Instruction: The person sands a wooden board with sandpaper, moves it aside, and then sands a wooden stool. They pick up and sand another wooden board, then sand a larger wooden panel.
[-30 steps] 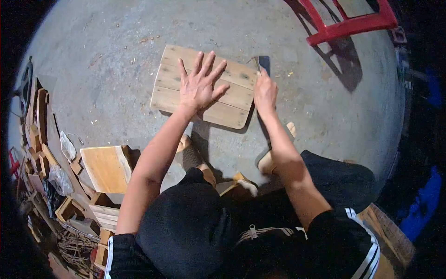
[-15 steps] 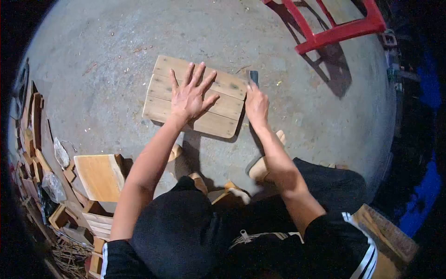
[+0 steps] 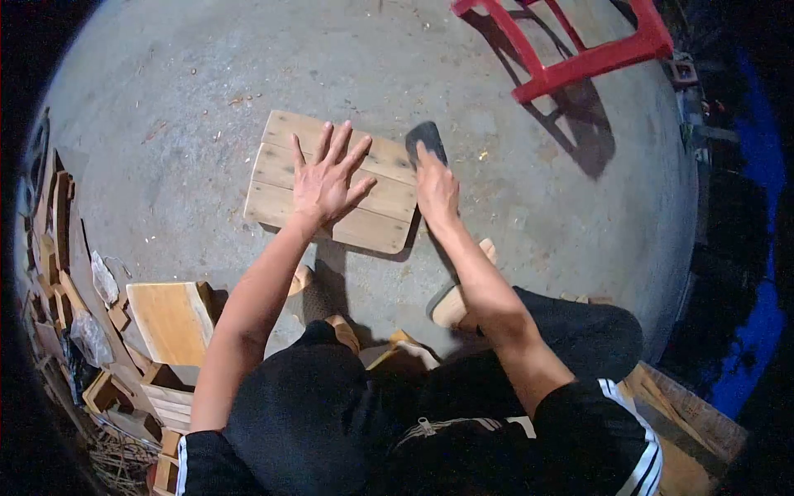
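A wooden piece made of several planks (image 3: 372, 227) rests on the concrete floor in front of me. My left hand (image 3: 322, 182) lies flat on its top with the fingers spread, holding nothing. At the right edge of the planks, my right hand (image 3: 437, 186) is closed round a dark, flat block (image 3: 425, 136). The block's dark face shows beyond my fingers and touches or overlaps the upper right corner of the wood; the rest of it is hidden under the hand.
A red plastic stool or frame (image 3: 579, 70) lies at the upper right. At the lower left are a light wooden board (image 3: 169, 318), wood scraps (image 3: 62, 219) and clear plastic bags (image 3: 93, 337). My feet (image 3: 451, 307) are close below the planks.
The dark block in my right hand has turned from edge-on to show its broad face, over the corner of the planks. The whole view has shifted slightly; my left hand stays on the wood.
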The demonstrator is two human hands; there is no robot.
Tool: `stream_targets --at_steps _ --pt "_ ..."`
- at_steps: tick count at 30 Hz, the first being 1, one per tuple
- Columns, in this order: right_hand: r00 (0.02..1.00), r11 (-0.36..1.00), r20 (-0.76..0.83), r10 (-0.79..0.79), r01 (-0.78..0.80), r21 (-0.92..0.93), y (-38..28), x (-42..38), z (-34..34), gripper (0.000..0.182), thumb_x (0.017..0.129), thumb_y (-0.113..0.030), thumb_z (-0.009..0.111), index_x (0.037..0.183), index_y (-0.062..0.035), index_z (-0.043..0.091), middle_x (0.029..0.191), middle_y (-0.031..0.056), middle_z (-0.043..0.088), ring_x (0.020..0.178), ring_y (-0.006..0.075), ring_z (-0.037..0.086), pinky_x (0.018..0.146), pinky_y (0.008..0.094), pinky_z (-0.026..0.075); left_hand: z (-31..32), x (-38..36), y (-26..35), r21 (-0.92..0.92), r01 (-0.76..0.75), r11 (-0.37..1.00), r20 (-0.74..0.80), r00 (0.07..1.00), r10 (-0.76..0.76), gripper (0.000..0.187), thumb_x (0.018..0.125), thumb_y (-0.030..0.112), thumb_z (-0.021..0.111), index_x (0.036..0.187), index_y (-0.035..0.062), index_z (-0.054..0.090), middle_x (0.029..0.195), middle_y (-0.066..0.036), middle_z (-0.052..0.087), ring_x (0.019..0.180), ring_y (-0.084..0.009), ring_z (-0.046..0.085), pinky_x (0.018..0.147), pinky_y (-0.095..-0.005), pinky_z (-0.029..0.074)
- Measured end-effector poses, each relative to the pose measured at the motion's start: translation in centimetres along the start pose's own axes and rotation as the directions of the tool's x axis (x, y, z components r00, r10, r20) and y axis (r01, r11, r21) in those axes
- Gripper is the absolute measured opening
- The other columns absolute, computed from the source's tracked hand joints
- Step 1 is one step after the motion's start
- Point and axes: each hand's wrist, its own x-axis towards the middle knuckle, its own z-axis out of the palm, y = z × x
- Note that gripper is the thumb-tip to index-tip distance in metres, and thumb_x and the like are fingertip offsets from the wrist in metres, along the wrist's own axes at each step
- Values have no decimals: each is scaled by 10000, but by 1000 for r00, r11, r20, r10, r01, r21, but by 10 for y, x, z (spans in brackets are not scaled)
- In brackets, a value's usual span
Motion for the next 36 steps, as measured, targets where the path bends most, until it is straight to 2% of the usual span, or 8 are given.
stream_targets --at_steps 5,18,20,22,29,31,34,36 --pt "991 999 130 44 -47 18 9 8 0 451 904 -104 547 1353 -67 538 1159 271 626 1019 435 630 851 485 525 -1 -1 0 23 -7 1000 15 1000 7 681 904 627 469 1510 347 336 1615 -41 220 1495 -290 155 1138 -683 -9" --pt "999 998 -45 -9 12 66 0 -15 -1 394 888 -109 538 1267 -26 604 1002 267 666 889 434 659 740 496 531 -2 0 -4 -30 -2 1000 -8 1000 2 683 897 631 467 1505 346 342 1612 -33 228 1494 -283 162 1136 -693 -24" --pt "949 993 304 77 -47 -106 -20 -38 -13 347 905 -148 552 1229 -53 634 919 241 687 770 414 681 661 514 534 -1 -2 -3 -25 -13 1000 -1 1000 13 691 897 621 475 1512 341 329 1613 -40 225 1496 -285 154 1135 -695 -27" --pt "963 979 185 -196 202 -19 -49 -75 4 320 932 -184 545 1217 -76 641 847 216 694 678 394 682 588 504 534 -6 -4 -1 89 -33 995 40 999 30 669 912 562 501 1516 344 314 1617 -29 217 1499 -278 146 1138 -691 -22" --pt "965 955 166 -204 159 250 -118 -112 0 316 955 -220 530 1236 -127 638 994 169 708 778 367 698 681 471 571 15 -23 -32 57 -88 994 59 995 85 622 953 527 459 1527 369 280 1627 -6 185 1499 -273 151 1167 -632 34" --pt "906 907 192 -377 320 272 -96 -115 13 327 945 -236 552 1259 -195 633 1098 99 707 886 323 702 777 437 574 21 -51 -47 92 -44 995 74 997 37 672 940 517 494 1542 390 224 1639 -1 144 1508 -270 122 1184 -583 61" --pt "696 640 -68 -714 690 339 -66 -108 14 375 860 -115 524 1214 -165 634 1147 103 690 1002 280 678 788 420 562 -13 -120 -32 211 64 975 200 974 -107 807 850 454 631 1546 324 244 1634 -43 157 1504 -308 121 1180 -611 46" --pt "760 784 194 -620 612 107 -31 -116 79 379 871 -176 595 1249 -190 625 1009 79 710 835 270 688 654 400 555 -16 -174 -26 89 135 987 142 979 -146 681 840 400 632 1471 278 406 1598 -51 256 1483 -278 201 1166 -645 80"
